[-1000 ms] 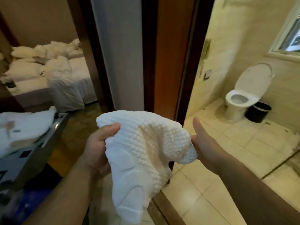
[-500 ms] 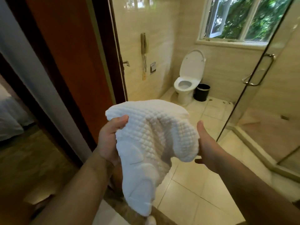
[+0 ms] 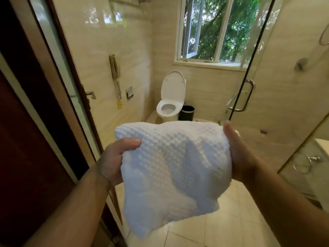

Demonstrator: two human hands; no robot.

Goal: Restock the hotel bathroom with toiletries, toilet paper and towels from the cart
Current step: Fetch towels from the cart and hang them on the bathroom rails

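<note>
Left grip [image 3: 115,159] pinches the left edge of a white towel [image 3: 174,166], thumb on top and fingers hidden beneath the cloth. Right grip [image 3: 242,157] holds the right edge, with the palm against the fabric, the thumb raised along it and the fingers hidden behind. The towel is spread between the two at chest height. It touches nothing else and hangs over the tiled floor [image 3: 231,225] just inside the bathroom doorway. Its lower corner droops well below both wrists.

Beyond it stand a toilet [image 3: 170,100] with the lid up and a dark bin [image 3: 186,113] just beside it, both under the window [image 3: 213,29]. A wall telephone [image 3: 115,72] hangs at left. At right are a glass shower door with a bar handle [image 3: 247,95] and, nearer, a chrome ring [image 3: 302,163] on the wall.

Handling, as a judgement: the waffle-textured cloth looks light, soft and quite limp. It sags wherever it is unsupported and offers no stiffness to push against. It is not fragile or slippery, but the trailing corner could brush the floor or catch on the door frame. The best hold is at two upper corners or along one folded edge. Gathering the hanging part before it is draped or threaded through a holder would keep it tidy. Where it is meant to go cannot be told.
</note>
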